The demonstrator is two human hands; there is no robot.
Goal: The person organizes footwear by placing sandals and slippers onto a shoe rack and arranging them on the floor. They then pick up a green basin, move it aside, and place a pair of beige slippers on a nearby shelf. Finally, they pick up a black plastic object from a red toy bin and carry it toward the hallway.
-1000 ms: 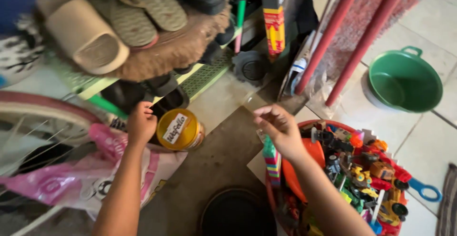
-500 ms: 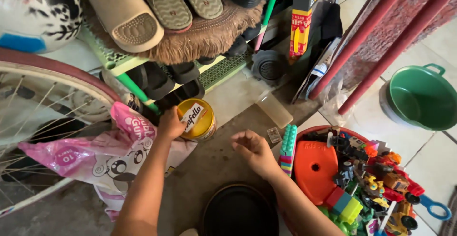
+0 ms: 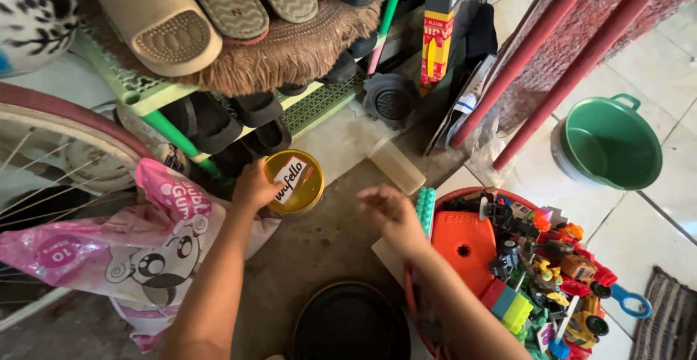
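Hands work low over a dusty concrete floor [image 3: 319, 251]. One round yellow tin [image 3: 294, 182] with a gold lid stands on that floor in front of the shoe rack; the left hand [image 3: 254, 185] is closed on its left rim and side. The right hand [image 3: 388, 215] hangs loosely open, fingers slack and somewhat blurred, holding nothing, above the floor just left of a strip of stacked building blocks [image 3: 425, 211] that is green on top.

Counted: one red basket [image 3: 508, 194] at the right hand's side, heaped with small toy vehicles and blocks too many and too jumbled to count, plus one flat orange piece [image 3: 465, 247] with a hole in it. One clear plastic lid or tray [image 3: 396, 166] lies on the floor beyond the blocks. One dark round pan or lid [image 3: 352, 324] sits at the lower edge. One pink printed plastic bag [image 3: 123, 251] lies crumpled under the left forearm, against one bicycle wheel [image 3: 65, 124] with a reddish tyre.

One green shoe rack [image 3: 145, 98] carries a brown fringed mat [image 3: 290, 55]; three sandals show clearly on top of it, dark shoes sit on the shelf below. Two red poles [image 3: 552, 55] lean across the upper right. One green basin [image 3: 613, 142] rests on pale floor tiles [image 3: 653, 236], and one striped mat's corner [image 3: 668, 324] shows at the lower right.
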